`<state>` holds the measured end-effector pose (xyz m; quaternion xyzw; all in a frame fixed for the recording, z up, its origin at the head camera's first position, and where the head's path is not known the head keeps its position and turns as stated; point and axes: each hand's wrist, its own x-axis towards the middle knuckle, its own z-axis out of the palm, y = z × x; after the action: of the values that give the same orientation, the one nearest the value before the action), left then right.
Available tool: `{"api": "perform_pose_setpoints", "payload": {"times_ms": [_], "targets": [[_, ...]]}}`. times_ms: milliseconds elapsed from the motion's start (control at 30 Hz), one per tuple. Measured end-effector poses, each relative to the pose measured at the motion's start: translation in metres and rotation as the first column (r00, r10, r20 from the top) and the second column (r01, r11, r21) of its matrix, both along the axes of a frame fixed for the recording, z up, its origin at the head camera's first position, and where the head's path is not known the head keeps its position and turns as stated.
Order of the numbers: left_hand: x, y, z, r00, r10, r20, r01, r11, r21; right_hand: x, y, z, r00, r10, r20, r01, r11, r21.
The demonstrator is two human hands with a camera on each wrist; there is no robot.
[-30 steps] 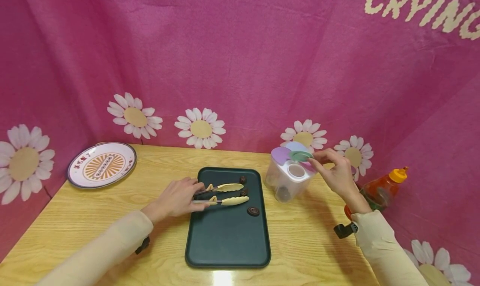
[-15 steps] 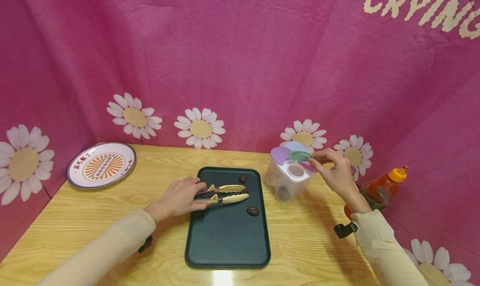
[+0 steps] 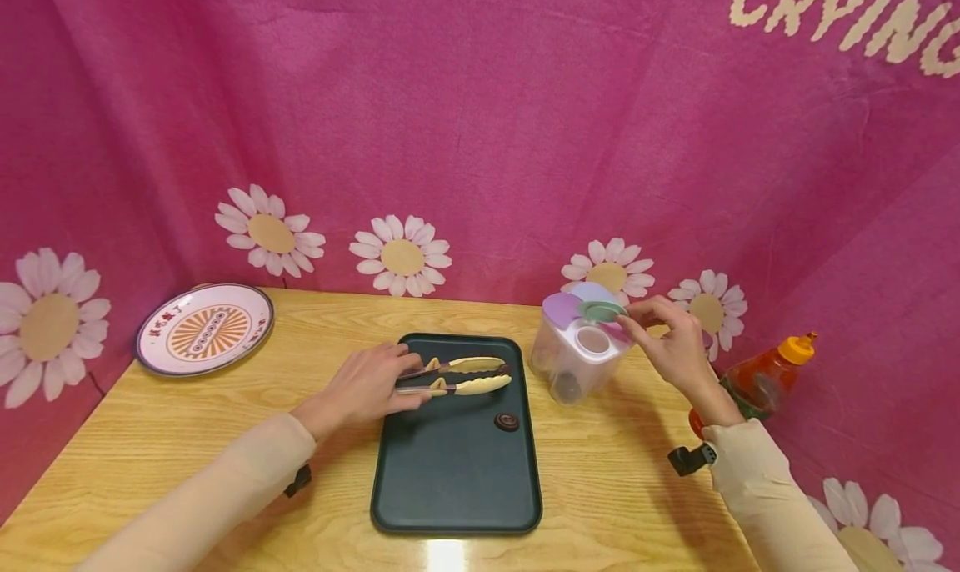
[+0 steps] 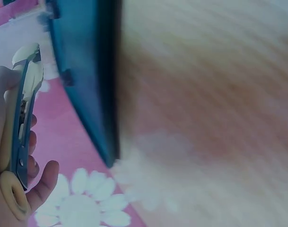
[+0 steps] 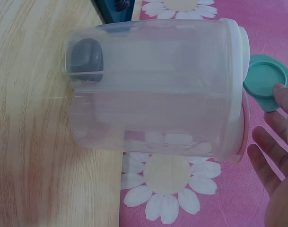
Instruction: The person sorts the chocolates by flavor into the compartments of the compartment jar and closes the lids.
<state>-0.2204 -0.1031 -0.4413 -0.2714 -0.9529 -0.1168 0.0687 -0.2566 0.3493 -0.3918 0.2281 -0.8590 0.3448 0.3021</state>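
Observation:
My left hand (image 3: 367, 388) grips a pair of tongs (image 3: 482, 385) with cream scalloped tips, spread apart low over the dark green tray (image 3: 450, 480). Dark brown bits show around the tips, partly hidden by them. A round, swirled chocolate-like piece (image 3: 507, 422) lies on the tray just below the tongs. With thumb and fingers, my right hand (image 3: 671, 338) pinches the raised green flap lid (image 5: 266, 79) of a clear container (image 5: 172, 90). That container stands right of the tray, its round opening (image 3: 593, 339) uncovered. One dark piece (image 5: 87, 59) sits at its bottom.
A white plate (image 3: 153, 351) with an orange pattern leans at the back left. Beside my right forearm stands a red bottle with a yellow cap (image 3: 796, 350). A pink cloth (image 3: 450, 138) with daisies hangs behind the wooden table (image 3: 322, 464).
My left hand and the tongs have moved slightly right and toward the back; the tips now cover the tray's upper brown pieces. My right hand stays on the green lid.

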Motion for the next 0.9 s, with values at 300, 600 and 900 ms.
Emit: {"api": "perform_pose_setpoints", "payload": {"times_ms": [300, 600, 900], "targets": [[-0.005, 0.018, 0.032, 0.996, -0.022, -0.092, 0.029, 0.997, 0.074, -0.001, 0.001, 0.000, 1.000, 0.012, -0.001, -0.012, 1.000, 0.005], [-0.010, 0.042, 0.059, 0.986, -0.079, -0.145, 0.097, 0.988, 0.122, -0.002, 0.001, 0.001, 1.000, 0.016, 0.000, -0.016, 1.000, 0.002], [-0.016, 0.071, 0.071, 0.982, -0.124, -0.142, 0.140, 0.984, 0.108, -0.003, 0.001, 0.001, 1.000, 0.018, -0.025, -0.018, 1.000, 0.000]]}}
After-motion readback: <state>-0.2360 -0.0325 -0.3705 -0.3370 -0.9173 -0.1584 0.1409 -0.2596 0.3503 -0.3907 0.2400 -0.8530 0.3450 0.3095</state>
